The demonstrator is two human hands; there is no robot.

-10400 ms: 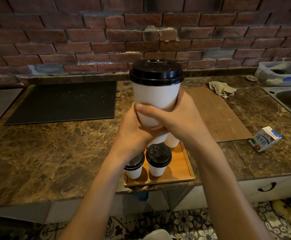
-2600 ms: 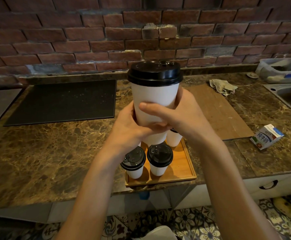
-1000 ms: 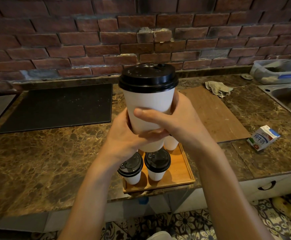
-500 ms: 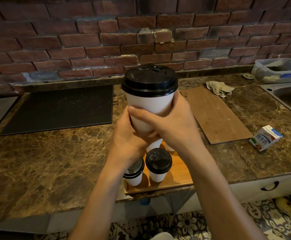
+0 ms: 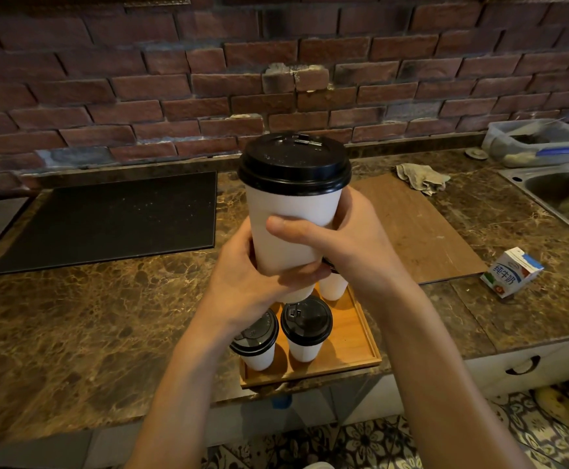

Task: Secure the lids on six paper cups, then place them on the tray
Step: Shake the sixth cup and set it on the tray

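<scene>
Both my left hand (image 5: 242, 279) and right hand (image 5: 351, 245) wrap the smooth white paper cup (image 5: 291, 228), its glossy black domed lid (image 5: 294, 165) seated on the rim.

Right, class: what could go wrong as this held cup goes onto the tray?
The cup, gripped by the left hand and right hand, hangs above lidded cups on the tray; lowering blind could topple them. The tray sits near the edge of the counter, so a bump might shove it off.
</scene>
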